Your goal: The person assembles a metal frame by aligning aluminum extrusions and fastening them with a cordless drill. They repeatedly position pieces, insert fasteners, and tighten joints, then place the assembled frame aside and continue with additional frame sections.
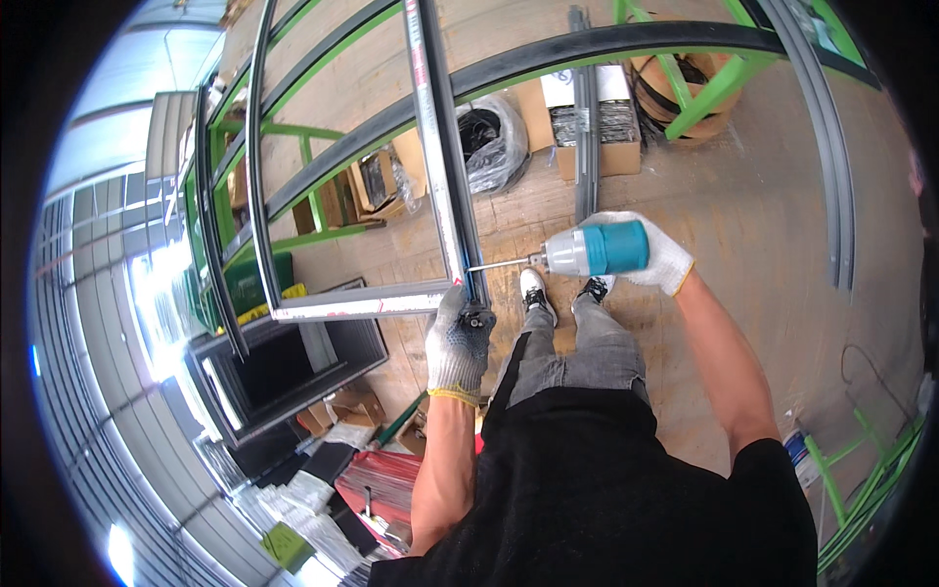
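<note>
My right hand (667,256), in a white knit glove, grips a teal and silver power screwdriver (599,249) held level. Its long thin bit (504,263) points left, and its tip meets the side of a dark grey window frame (367,302) close to the near right corner. Protective film with red print covers the frame's upper face. At that corner my left hand (458,347), gloved with a grey-coated palm, closes on the frame, thumb on top. A small black fitting (478,319) shows beside the fingers; the fingertips are partly hidden.
Green stands with black padded rails (606,41) carry the frame. Long grey profiles (585,127) lean ahead and at the right. On the floor are an open cardboard box (602,157), a plastic-wrapped coil (492,147) and a dark frame (293,362). Wrapped red goods (377,484) lie at left.
</note>
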`<action>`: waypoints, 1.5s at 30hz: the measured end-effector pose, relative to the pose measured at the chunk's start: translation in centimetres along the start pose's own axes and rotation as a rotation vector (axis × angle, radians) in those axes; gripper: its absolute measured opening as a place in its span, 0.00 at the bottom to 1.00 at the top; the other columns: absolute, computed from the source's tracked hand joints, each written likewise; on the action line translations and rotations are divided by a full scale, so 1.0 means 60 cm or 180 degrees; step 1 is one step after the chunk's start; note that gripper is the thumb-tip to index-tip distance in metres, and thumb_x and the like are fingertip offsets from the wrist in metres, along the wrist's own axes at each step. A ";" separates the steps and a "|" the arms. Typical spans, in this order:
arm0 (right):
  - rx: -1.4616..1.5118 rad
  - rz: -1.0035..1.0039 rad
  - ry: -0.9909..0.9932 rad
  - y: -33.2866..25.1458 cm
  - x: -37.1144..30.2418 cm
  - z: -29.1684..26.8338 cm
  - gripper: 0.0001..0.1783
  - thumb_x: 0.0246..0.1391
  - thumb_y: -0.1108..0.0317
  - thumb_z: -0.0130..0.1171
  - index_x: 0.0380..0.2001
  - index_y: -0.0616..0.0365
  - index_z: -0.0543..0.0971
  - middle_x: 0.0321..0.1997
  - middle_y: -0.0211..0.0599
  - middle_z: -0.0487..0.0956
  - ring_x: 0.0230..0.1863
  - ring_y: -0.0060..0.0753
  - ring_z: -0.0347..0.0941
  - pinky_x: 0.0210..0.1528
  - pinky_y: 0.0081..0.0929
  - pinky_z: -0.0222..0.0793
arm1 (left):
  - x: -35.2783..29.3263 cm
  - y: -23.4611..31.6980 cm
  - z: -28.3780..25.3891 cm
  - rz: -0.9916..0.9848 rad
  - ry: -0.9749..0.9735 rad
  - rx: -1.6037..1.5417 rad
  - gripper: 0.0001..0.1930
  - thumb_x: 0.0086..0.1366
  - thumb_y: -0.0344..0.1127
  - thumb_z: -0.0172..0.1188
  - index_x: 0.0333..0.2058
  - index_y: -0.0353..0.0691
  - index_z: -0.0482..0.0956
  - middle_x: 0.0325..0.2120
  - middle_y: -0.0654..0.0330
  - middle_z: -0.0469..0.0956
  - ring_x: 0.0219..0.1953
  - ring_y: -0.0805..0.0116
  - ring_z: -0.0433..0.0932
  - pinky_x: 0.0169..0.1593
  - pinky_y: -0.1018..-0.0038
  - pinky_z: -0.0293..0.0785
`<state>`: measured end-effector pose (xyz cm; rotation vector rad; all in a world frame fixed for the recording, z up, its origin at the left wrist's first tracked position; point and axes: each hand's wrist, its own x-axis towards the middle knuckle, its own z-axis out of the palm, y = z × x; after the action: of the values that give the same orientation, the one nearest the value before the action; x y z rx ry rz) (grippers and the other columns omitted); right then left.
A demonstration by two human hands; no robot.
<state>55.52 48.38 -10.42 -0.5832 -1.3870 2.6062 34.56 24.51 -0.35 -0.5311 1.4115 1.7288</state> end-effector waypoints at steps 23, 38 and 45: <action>-0.3192 -0.1472 -0.0056 -0.082 -0.014 -0.013 0.25 0.49 0.76 0.79 0.52 0.62 0.85 0.49 0.42 0.89 0.50 0.36 0.86 0.53 0.31 0.81 | -0.018 -0.019 0.028 0.0502 0.0316 0.0320 0.13 0.67 0.35 0.70 0.43 0.32 0.81 0.29 0.60 0.81 0.27 0.71 0.77 0.31 0.73 0.73; -0.0394 -0.0172 0.2136 0.027 -0.142 0.044 0.24 0.50 0.81 0.73 0.52 0.59 0.82 0.45 0.33 0.84 0.45 0.32 0.82 0.50 0.35 0.81 | 0.005 0.151 -0.294 0.0370 0.0497 -0.0317 0.17 0.77 0.51 0.57 0.36 0.43 0.77 0.19 0.66 0.68 0.21 0.69 0.68 0.27 0.71 0.63; -0.0189 -0.0204 0.3021 0.101 -0.163 0.146 0.22 0.53 0.83 0.70 0.52 0.59 0.82 0.47 0.33 0.83 0.47 0.32 0.81 0.53 0.34 0.79 | 0.065 0.477 -0.490 0.1444 0.0931 0.1361 0.13 0.75 0.39 0.60 0.47 0.35 0.82 0.21 0.64 0.75 0.19 0.72 0.70 0.24 0.75 0.66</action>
<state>61.41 35.35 -8.31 -1.4787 -1.0916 1.7724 4.31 -2.90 5.52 -0.2413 2.1766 1.6515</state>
